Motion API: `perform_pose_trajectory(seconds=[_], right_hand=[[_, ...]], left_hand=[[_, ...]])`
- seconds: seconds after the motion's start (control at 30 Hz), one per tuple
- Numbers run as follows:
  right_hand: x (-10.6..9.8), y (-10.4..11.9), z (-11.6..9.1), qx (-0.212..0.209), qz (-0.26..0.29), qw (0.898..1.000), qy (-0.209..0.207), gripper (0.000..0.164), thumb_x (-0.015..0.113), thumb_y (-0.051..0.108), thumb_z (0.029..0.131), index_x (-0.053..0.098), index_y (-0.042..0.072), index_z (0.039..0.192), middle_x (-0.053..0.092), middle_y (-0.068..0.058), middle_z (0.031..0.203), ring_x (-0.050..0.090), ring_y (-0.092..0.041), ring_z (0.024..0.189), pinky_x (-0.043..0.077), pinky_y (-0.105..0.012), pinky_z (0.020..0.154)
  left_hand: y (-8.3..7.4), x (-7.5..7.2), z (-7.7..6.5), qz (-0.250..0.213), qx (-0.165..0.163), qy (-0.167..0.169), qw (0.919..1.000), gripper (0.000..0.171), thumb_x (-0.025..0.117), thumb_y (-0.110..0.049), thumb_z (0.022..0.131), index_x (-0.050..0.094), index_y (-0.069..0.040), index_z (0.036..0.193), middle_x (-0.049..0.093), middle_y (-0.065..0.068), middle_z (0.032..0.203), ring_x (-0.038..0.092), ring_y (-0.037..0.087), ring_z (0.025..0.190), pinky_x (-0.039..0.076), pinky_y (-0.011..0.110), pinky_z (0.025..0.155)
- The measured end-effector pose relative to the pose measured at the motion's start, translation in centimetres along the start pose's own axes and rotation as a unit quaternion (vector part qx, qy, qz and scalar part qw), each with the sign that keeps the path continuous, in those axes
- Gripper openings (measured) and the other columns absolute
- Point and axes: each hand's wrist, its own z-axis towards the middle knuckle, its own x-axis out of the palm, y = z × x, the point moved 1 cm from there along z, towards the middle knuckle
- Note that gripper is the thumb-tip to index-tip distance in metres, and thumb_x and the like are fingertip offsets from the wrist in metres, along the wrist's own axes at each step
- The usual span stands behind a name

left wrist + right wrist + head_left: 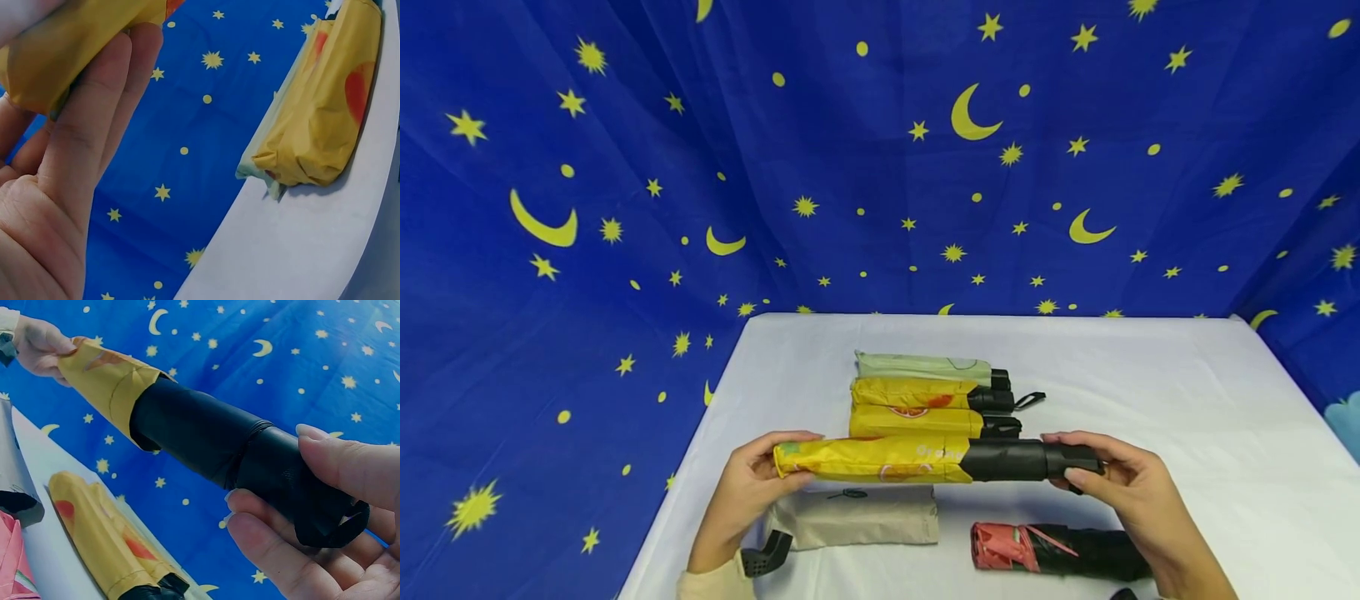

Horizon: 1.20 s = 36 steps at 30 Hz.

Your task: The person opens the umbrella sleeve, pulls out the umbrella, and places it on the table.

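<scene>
A folded black umbrella is held level above the table, its left part inside a yellow fruit-print sleeve. At the sleeve's closed end, my left hand pinches the fabric between thumb and fingers. My right hand grips the umbrella's black handle at the other end. A long black stretch shows beyond the sleeve's mouth in the right wrist view. Behind lie two yellow-sleeved umbrellas side by side, then a pale green one.
Nearer me, a beige sleeve lies below the held umbrella on the white table. To its right is a pink and black folded umbrella, partly hidden by my right arm. Blue star-patterned cloth hangs around the table.
</scene>
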Motion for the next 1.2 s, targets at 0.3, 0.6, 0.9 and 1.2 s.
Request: perform_pose_trajectory(seconds=[0.3,0.6,0.9,1.2], right_hand=[[-0.4,0.5,-0.4,0.001,0.0,1.0,-0.019,0.04,0.056,-0.02,0.095,0.051,-0.018,0.135,0.066,-0.015,0.131,0.068,-0.029,0.115,0.056,-0.052,0.083],[-0.8,0.7,-0.8,-0.009,0.001,1.0,-0.015,0.04,0.052,-0.021,0.096,0.049,-0.019,0.136,0.065,-0.017,0.133,0.066,-0.029,0.118,0.056,-0.052,0.084],[-1.6,0.8,-1.6,0.025,-0.016,0.999,-0.036,0.041,0.053,-0.015,0.1,0.046,-0.017,0.14,0.064,-0.015,0.136,0.064,-0.028,0.121,0.054,-0.055,0.087],[-2.7,1.1,-2.3,0.022,-0.009,0.999,-0.03,0.043,0.049,-0.015,0.101,0.043,-0.016,0.143,0.062,-0.016,0.139,0.063,-0.027,0.123,0.054,-0.053,0.088]], left_hand=[[-0.5,-0.9,-0.5,0.007,0.021,-0.012,0.9997,0.044,0.069,0.014,0.09,0.057,0.015,0.132,0.064,0.016,0.131,0.067,0.021,0.108,0.059,0.031,0.085],[-0.7,-1.7,-0.9,0.018,0.021,-0.021,0.9994,0.044,0.069,0.016,0.089,0.056,0.015,0.132,0.064,0.016,0.132,0.066,0.022,0.11,0.059,0.032,0.085],[-0.9,-2.6,-1.7,0.029,0.01,-0.036,0.9989,0.046,0.07,0.012,0.09,0.055,0.015,0.133,0.065,0.012,0.133,0.066,0.019,0.111,0.059,0.03,0.084],[-0.7,-3.2,-2.1,0.036,0.022,-0.045,0.9981,0.045,0.069,0.015,0.089,0.055,0.017,0.132,0.065,0.012,0.134,0.066,0.021,0.114,0.059,0.032,0.086]])
